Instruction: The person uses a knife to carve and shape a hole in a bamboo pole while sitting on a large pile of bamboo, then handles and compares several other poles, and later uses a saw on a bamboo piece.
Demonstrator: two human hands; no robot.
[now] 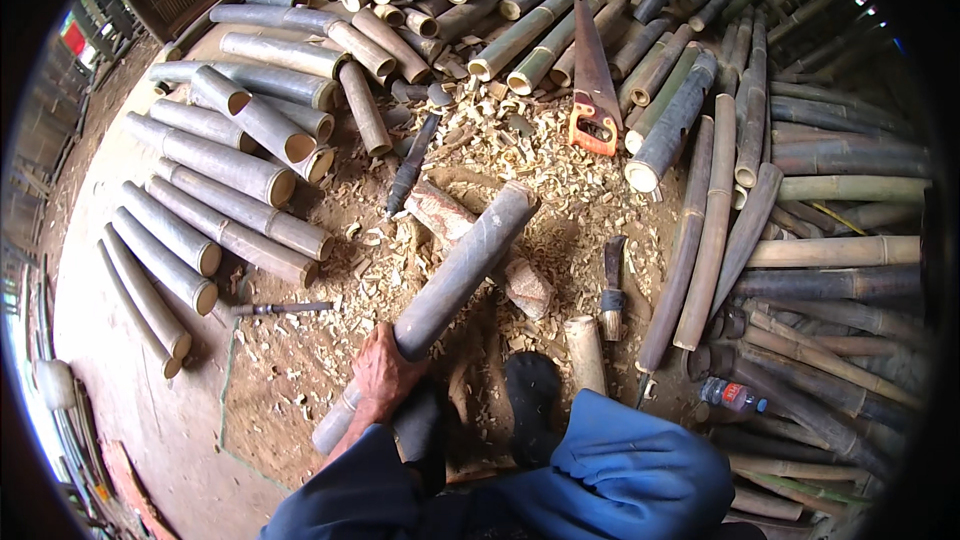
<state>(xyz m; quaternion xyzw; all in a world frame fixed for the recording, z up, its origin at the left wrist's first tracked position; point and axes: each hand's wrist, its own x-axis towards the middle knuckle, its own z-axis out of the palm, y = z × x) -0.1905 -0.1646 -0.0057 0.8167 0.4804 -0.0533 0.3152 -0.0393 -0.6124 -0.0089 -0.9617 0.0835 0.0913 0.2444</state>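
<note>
Across the chip-strewn ground (330, 280), cut bamboo stacks (230, 160) ringed the work spot. Leaning over the wooden block (470, 230) lay a long grey bamboo pole (450, 285), the left hand (383, 372) wrapped with fingers closed around its lower part. Nearby rested an orange-handled saw (592, 90) and a chopping knife (612, 285); the right hand stayed unseen.

Bamboo everywhere, chips all over

Orange-handled saw (594, 90) at 12 o'clock, cut bamboo stack (225, 165) at 9, plastic bottle (732, 396) at 4.
</note>
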